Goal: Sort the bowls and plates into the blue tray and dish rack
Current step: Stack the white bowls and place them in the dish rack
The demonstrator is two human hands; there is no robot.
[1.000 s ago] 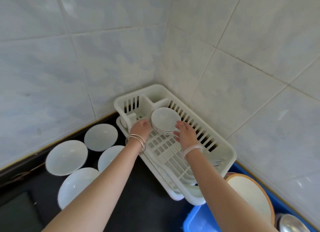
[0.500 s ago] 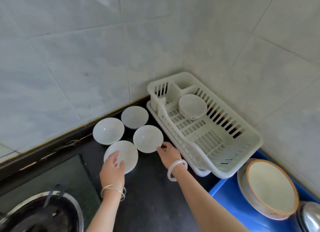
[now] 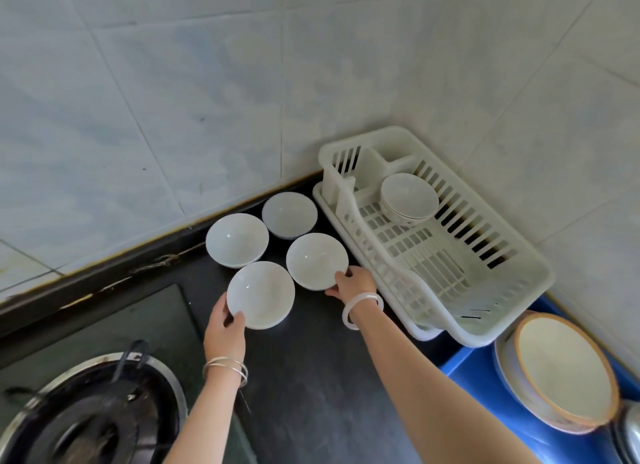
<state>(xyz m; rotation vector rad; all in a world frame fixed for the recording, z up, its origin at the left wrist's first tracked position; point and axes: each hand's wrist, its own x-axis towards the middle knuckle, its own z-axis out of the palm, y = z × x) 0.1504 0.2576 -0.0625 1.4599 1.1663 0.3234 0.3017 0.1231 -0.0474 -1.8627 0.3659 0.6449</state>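
Left grip (image 3: 223, 328) pinches front bowl (image 3: 260, 294) rim; right grip (image 3: 353, 283) holds right bowl (image 3: 317, 261) rim, just beside dish rack (image 3: 519, 290); both on table (image 3: 311, 377). Risk: smooth rims slip from one-handed edge holds, or lifting clips close-packed neighbour bowls (image 3: 237, 240).

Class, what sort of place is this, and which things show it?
Most likely a home kitchen: a gas burner is set in the dark countertop, a white dish rack stands in the tiled corner, and four white bowls sit beside it.
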